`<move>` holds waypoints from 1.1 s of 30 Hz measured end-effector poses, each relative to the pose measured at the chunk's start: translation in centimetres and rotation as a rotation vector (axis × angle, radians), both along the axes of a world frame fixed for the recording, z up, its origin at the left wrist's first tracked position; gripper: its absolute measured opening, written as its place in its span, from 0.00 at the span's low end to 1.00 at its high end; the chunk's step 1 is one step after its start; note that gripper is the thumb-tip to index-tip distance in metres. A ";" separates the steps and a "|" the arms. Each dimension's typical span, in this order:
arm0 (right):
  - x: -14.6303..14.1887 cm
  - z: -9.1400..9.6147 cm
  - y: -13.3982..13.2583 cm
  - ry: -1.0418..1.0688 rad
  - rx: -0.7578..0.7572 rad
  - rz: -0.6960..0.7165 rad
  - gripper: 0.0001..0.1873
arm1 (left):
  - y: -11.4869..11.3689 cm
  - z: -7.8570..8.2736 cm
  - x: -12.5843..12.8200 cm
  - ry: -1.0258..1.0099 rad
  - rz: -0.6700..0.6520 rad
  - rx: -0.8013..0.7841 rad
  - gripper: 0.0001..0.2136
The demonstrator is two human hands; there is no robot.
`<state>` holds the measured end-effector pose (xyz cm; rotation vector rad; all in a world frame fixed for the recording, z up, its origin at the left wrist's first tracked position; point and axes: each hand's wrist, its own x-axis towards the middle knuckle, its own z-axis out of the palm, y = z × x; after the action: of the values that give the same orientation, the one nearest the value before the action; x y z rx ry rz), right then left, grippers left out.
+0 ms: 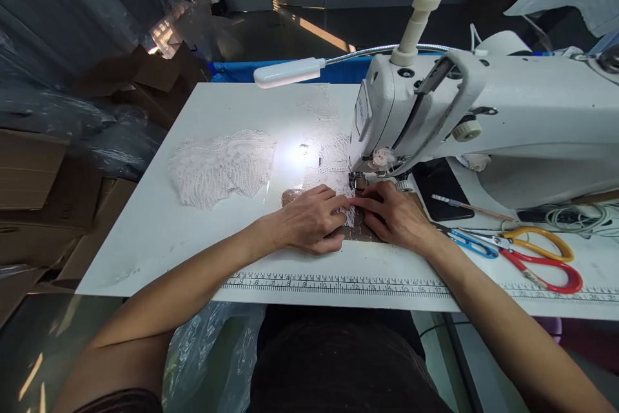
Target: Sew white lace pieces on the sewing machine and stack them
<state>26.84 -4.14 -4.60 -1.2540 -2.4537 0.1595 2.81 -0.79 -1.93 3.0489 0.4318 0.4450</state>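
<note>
A strip of white lace (334, 154) runs over the table under the needle area (358, 181) of a white sewing machine (527, 104). My left hand (309, 218) rests on the near end of the strip, its fingers bent and closed on the lace edge. Just right of the needle, my right hand (399, 216) has its thumb and fingers pinched on the lace. The two index fingertips nearly meet in front of the presser foot. Beneath the hands lies a brown plate (370, 232). Both palms hide part of the lace.
A heap of white lace (222, 168) lies on the left of the white table (145, 232). Scissors (541, 258), blue-handled snips (471, 242), a pen-like tool (452, 201) and a black phone-like slab (442, 187) lie to the right. A lamp (290, 71) hangs above; cardboard boxes (33, 168) stand at left.
</note>
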 end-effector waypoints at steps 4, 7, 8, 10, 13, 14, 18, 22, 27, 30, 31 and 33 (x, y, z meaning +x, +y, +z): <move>-0.6 0.4 0.2 -0.088 0.024 -0.056 0.21 | -0.2 -0.2 0.2 0.001 0.054 0.029 0.10; -1.1 0.7 0.3 -0.174 0.041 -0.114 0.22 | -0.3 -0.2 0.4 0.006 0.079 0.021 0.12; -1.2 0.7 0.4 -0.198 0.047 -0.136 0.22 | -0.3 -0.2 0.4 0.009 0.086 0.016 0.13; -1.3 0.7 0.4 -0.228 0.054 -0.167 0.22 | -0.4 -0.3 0.4 0.018 0.098 0.005 0.15; -1.0 0.5 0.4 -0.215 0.054 -0.158 0.22 | -0.5 -0.4 0.4 0.030 0.114 0.006 0.18; -0.9 0.4 0.4 -0.198 0.051 -0.142 0.22 | -0.5 -0.4 0.4 0.035 0.119 0.013 0.19; -0.5 0.2 0.3 -0.134 0.041 -0.084 0.24 | -0.5 -0.6 0.4 0.055 0.137 0.043 0.22; -0.6 0.1 0.3 -0.146 0.062 -0.107 0.24 | -0.3 -0.6 0.4 0.068 0.165 0.050 0.22; -0.7 0.3 -0.1 -0.107 0.056 -0.092 0.22 | 0.1 -0.8 0.3 0.080 0.183 0.036 0.23; -0.6 0.4 -0.2 -0.108 0.038 -0.099 0.22 | 0.6 -1.0 0.1 0.076 0.182 0.017 0.24; -0.6 0.4 -0.2 -0.116 0.034 -0.113 0.22 | 0.7 -1.0 0.1 0.073 0.182 0.009 0.25; -0.6 0.4 -0.1 -0.131 0.023 -0.132 0.22 | 1.1 -1.2 0.0 0.061 0.180 -0.004 0.26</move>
<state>26.23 -4.29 -4.19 -1.4527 -2.4624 0.0137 2.83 0.28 -3.15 3.0385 0.7123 0.3576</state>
